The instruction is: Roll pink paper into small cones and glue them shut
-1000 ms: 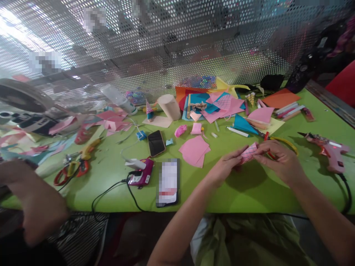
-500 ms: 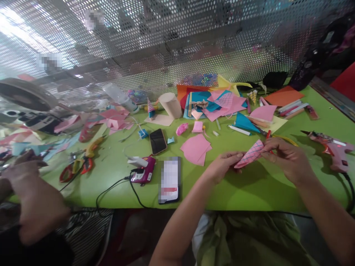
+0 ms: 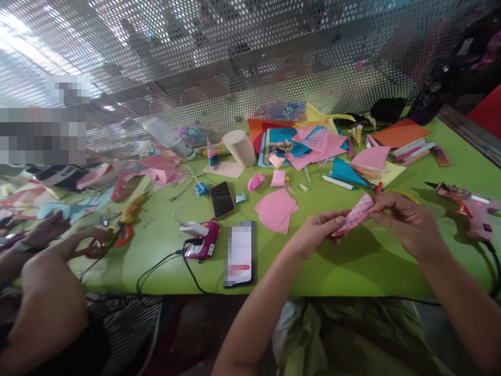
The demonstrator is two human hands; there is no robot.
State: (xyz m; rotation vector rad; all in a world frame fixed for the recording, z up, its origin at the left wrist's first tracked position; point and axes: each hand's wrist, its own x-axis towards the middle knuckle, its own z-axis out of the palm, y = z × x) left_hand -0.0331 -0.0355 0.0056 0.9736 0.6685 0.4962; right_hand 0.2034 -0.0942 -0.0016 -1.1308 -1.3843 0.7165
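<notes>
Left of the glue gun (image 3: pixel 478 211), a pink checked paper roll (image 3: pixel 355 214) slants: the left hand (image 3: pixel 321 230) pinches near one end, the right hand (image 3: pixel 405 219) pinches the end nearer the glue gun.

Glue gun (image 3: pixel 476 210) right of paper cone (image 3: pixel 355 215), phones (image 3: pixel 223 200) left

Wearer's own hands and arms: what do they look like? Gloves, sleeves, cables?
Left hand and right hand are ungloved; both forearms bare, no sleeve, watch or cable on them. Olive-green garment below.
</notes>
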